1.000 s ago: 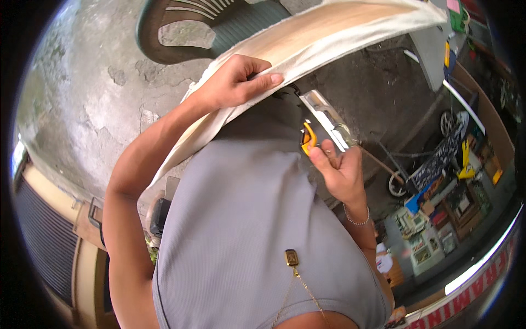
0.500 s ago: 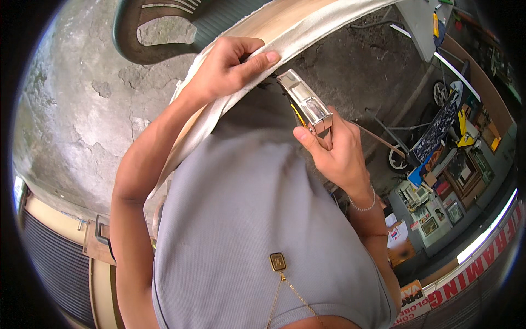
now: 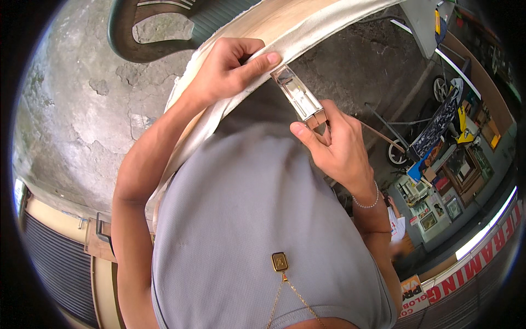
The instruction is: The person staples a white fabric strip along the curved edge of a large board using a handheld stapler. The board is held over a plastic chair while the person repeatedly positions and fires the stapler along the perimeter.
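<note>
A white canvas [image 3: 323, 28] is folded over the edge of a pale wooden frame [image 3: 275, 17] that runs across the top of the view. My left hand [image 3: 233, 67] grips the canvas edge, thumb pressed on the cloth and fingers curled over the frame. A silver staple gun [image 3: 298, 94] is in my right hand [image 3: 338, 140], fingers wrapped round its handle. The tool's nose meets the canvas edge just right of my left thumb; whether it presses firmly I cannot tell.
A dark green plastic chair [image 3: 156, 33] stands beyond the frame, on cracked concrete floor [image 3: 71, 104]. To the right are a wheeled metal-framed thing [image 3: 433, 129] and several picture frames [image 3: 460, 164]. A partly hidden person in a white top [image 3: 398, 226] is behind my right arm.
My right hand has brought the staple gun slightly up and left, its nose now at the canvas edge. My left hand keeps its hold in nearly the same place.
</note>
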